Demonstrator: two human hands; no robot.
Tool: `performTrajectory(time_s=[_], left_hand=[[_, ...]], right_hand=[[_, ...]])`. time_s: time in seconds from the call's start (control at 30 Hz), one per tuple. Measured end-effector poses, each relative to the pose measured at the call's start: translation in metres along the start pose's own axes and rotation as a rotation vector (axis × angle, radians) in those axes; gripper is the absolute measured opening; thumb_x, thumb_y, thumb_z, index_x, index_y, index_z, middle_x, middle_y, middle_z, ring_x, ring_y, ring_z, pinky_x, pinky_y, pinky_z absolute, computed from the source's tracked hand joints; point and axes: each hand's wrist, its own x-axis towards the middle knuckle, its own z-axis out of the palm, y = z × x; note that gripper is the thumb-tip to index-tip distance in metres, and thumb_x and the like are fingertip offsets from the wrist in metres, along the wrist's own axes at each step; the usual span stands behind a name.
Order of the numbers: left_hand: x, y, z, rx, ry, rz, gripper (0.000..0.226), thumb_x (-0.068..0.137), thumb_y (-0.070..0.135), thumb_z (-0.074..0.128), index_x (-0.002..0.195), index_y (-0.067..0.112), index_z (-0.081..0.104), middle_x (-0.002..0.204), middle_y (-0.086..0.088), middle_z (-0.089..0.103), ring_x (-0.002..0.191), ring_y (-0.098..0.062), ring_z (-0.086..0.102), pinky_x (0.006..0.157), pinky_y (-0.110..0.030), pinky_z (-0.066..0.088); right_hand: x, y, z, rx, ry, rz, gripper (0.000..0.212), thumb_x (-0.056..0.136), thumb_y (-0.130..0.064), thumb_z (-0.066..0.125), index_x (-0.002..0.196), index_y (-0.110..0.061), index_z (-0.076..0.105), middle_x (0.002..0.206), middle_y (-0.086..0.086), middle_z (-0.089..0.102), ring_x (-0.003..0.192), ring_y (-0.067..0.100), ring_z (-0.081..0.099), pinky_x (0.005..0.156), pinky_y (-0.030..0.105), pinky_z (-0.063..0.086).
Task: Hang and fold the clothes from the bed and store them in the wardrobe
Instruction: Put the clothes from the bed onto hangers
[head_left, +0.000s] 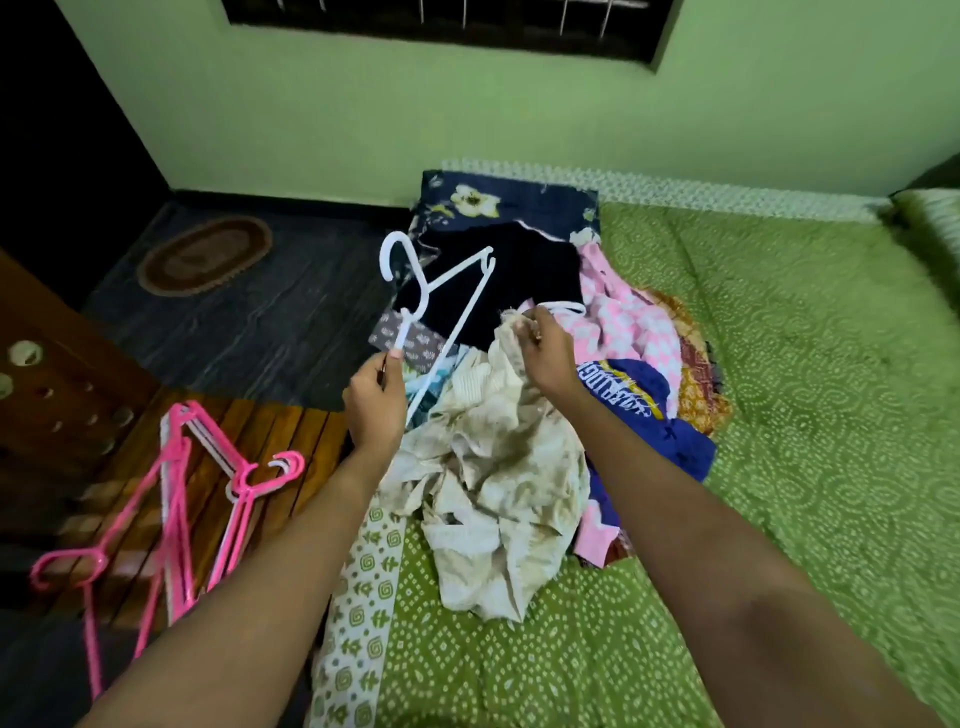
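both forearms are stretched forward from the bottom of the frame, over the near edge of the bed (779, 364), and the hands are raised above the clothes heap at centre frame. the left hand (376, 400) is held with its back to the camera; one end of a white hanger (406, 322) is pinched between thumb and curled fingers. the hanger is held tilted: its hook is pointed up toward the upper left, one shoulder is angled up to the right, and the long bar is run steeply down from there, past the left hand. the right hand (548, 353) is set to the right of it, wrist bent, and the top edge of a cream garment (498, 467) is pinched in its fingertips. the garment is lifted at that end and left crumpled below, its length draped toward the bottom of the frame. pink hangers (176, 493) are seen on the wooden floor at lower left.
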Motion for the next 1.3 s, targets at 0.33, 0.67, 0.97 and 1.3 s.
performTrajectory(time_s=[0.33, 0.67, 0.97, 1.3], left_hand=[[-0.047, 0.089, -0.09, -0.102, -0.2, 0.102, 0.019, 0.088, 0.027, 0.063, 0.083, 0.009, 0.061, 0.066, 0.0, 0.055, 0.06, -0.012, 0.05, 0.047, -0.015, 0.037], [-0.076, 0.138, -0.137, -0.388, -0.305, 0.015, 0.031, 0.081, 0.049, 0.065, 0.076, 0.018, 0.064, 0.069, 0.003, 0.06, 0.066, -0.012, 0.054, 0.065, -0.03, 0.042], [-0.065, 0.182, -0.152, -0.331, -0.233, 0.262, 0.015, 0.081, 0.003, 0.066, 0.08, 0.017, 0.062, 0.057, 0.013, 0.063, 0.055, -0.001, 0.055, 0.059, -0.02, 0.046], [-0.054, 0.192, -0.144, -0.368, -0.243, 0.253, 0.012, 0.084, 0.023, 0.068, 0.077, 0.015, 0.062, 0.067, 0.003, 0.062, 0.052, 0.002, 0.053, 0.051, -0.014, 0.04]], right_hand=[[-0.081, -0.165, -0.033, 0.266, -0.092, 0.024, 0.013, 0.097, -0.016, 0.049, 0.085, -0.01, 0.052, 0.066, -0.004, 0.046, 0.056, 0.006, 0.042, 0.052, 0.02, 0.034], [-0.132, -0.262, -0.078, 0.793, 0.032, 0.121, 0.025, 0.092, 0.007, 0.049, 0.081, -0.016, 0.048, 0.071, 0.009, 0.056, 0.052, 0.015, 0.055, 0.049, 0.027, 0.046], [-0.148, -0.23, -0.085, 0.628, -0.088, 0.156, 0.053, 0.078, -0.016, 0.076, 0.12, -0.014, 0.044, 0.114, 0.01, 0.06, 0.099, 0.026, 0.06, 0.072, 0.038, 0.052], [-0.131, -0.249, -0.094, 0.771, -0.182, 0.159, 0.017, 0.099, -0.014, 0.045, 0.088, -0.012, 0.058, 0.064, -0.003, 0.069, 0.055, 0.01, 0.066, 0.05, 0.029, 0.056]])
